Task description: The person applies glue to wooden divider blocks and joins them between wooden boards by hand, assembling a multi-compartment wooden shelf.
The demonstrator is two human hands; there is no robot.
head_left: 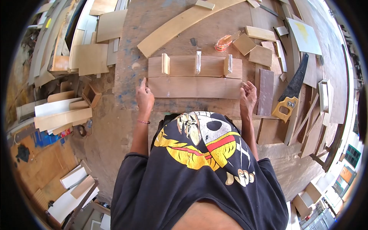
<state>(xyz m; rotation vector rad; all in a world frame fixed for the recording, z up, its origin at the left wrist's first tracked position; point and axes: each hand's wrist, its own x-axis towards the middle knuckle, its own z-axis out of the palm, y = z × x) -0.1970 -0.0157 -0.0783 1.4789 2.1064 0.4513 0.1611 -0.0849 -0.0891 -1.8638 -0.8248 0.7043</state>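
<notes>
Wooden board [195, 87] between left hand [145, 98], index extended, and right hand [248, 98], half-curled (can't tell if either pinches).

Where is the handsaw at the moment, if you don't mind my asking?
In the head view, the handsaw lies on the right, just beyond the dark reddish board.

i count one left hand [145, 96] and one right hand [248, 97] of mine, two long boards [214, 87], three upright blocks [198, 63], one curved plank [182, 27], one handsaw [294, 86], one bracelet [143, 121], one printed t-shirt [180, 191] and one desk [130, 46]; the scattered offcuts [262, 55] overlap too much for me to count.
</notes>
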